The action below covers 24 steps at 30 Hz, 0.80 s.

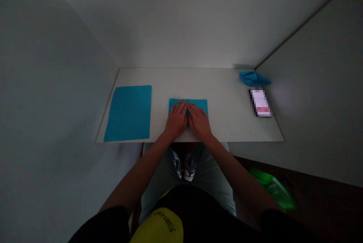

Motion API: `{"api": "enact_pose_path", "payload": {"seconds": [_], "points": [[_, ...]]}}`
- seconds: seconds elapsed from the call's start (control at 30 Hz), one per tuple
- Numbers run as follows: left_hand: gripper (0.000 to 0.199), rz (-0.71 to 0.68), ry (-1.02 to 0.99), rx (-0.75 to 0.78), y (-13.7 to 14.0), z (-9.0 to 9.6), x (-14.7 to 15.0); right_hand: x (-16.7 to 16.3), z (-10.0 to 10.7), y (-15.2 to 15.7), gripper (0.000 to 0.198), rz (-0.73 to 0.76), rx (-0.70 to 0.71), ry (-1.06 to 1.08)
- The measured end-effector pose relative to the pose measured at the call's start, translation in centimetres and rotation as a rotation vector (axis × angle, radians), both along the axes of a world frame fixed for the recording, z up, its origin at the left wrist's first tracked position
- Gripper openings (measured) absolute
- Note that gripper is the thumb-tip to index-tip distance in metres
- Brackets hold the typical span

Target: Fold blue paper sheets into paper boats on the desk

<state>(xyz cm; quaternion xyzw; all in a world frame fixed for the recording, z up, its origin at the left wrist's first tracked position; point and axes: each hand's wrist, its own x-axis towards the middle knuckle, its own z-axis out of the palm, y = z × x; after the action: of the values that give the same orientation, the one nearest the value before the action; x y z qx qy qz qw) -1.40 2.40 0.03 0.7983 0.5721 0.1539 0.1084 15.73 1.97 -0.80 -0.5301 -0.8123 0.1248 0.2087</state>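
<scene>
A small blue sheet of paper (202, 103) lies flat on the white table, near its front edge. My left hand (176, 120) rests on the left part of it, palm down with the fingers stretched out. My right hand (199, 120) lies flat on the right part, and the fingertips of both hands come close together at the middle. Much of the sheet is hidden under my hands, so its lower edge cannot be made out. To the left lies a larger blue sheet of paper (129, 112), apart from both hands.
At the table's back right corner sits a folded blue paper shape (253, 78). A phone (261, 102) with a lit, blurred screen lies just in front of it. Walls enclose the white table (227, 122) at the left, back and right. A green bag (273, 188) is on the floor at right.
</scene>
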Motion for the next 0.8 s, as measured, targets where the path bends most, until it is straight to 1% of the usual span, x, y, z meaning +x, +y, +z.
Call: {"api": "enact_pose_path", "payload": {"seconds": [0.07, 0.13, 0.2, 0.37, 0.47, 0.63, 0.8], "points": [[0.064, -0.002, 0.023, -0.04, 0.7, -0.7, 0.7, -0.9, -0.7, 1.0, 0.061, 0.006, -0.046, -0.033], [0.065, 0.011, 0.046, -0.048, 1.1, -1.1, 0.4, -0.6, -1.4, 1.8, 0.063, 0.013, -0.053, -0.075], [0.068, 0.04, 0.059, -0.037, 1.2, -1.2, -0.5, 0.9, -1.9, 2.5, 0.065, 0.011, -0.044, -0.12], [0.078, 0.1, 0.069, -0.046, 1.7, -1.0, -2.6, 5.8, -2.4, 3.8, 0.069, -0.069, -0.078, -0.225], [0.081, 0.108, 0.052, -0.047, 1.9, -1.1, -3.0, 7.3, -2.5, 4.1, 0.072, -0.076, -0.068, -0.25], [0.083, 0.127, 0.042, -0.04, 2.0, -1.3, -3.0, 7.4, -2.8, 4.0, 0.073, -0.08, -0.051, -0.257], [0.084, 0.125, 0.057, -0.044, 1.9, -1.2, -2.9, 7.3, -2.6, 4.2, 0.075, -0.079, -0.076, -0.252]]}}
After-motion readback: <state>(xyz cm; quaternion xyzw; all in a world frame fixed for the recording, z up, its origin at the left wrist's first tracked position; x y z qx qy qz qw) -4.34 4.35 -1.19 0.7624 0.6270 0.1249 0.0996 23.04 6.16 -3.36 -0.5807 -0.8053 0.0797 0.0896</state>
